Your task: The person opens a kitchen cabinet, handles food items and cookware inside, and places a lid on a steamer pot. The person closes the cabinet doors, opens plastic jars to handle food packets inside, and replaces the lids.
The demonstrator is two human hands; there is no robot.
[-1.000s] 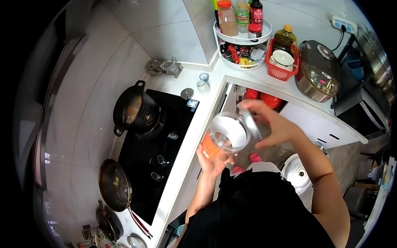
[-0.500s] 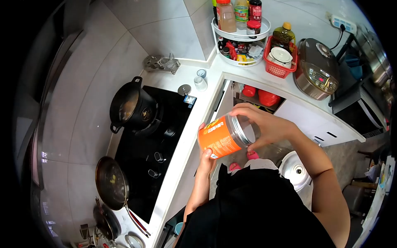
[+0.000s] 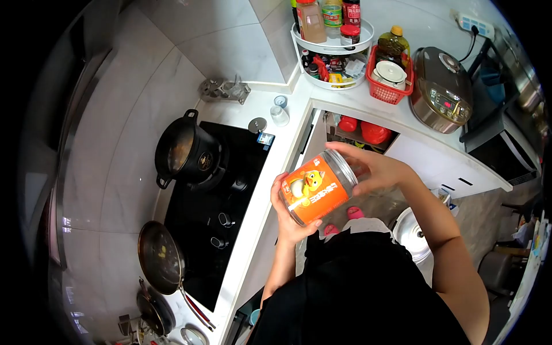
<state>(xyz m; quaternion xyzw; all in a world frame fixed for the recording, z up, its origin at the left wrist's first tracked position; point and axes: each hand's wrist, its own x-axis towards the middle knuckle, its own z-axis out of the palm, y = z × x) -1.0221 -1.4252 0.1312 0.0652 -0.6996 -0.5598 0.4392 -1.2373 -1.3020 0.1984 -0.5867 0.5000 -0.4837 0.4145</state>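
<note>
A clear plastic jar with an orange label and a yellow cartoon duck is held tilted in front of my body. My left hand wraps around its lower end, thumb along the near side. My right hand grips the jar's upper end, fingers curved around the silver rim. Behind the right fingers something see-through shows at the mouth; I cannot tell whether it is a lid. The jar's contents are hidden by the label.
An open cupboard with red items lies beyond the jar. On the left are a black pot on the hob and a frying pan. A rice cooker, red basket and two-tier rack line the counter.
The jar has been turned in my hands, so the label's duck picture now faces up instead of the printed text. My left hand has shifted its hold around the jar.
</note>
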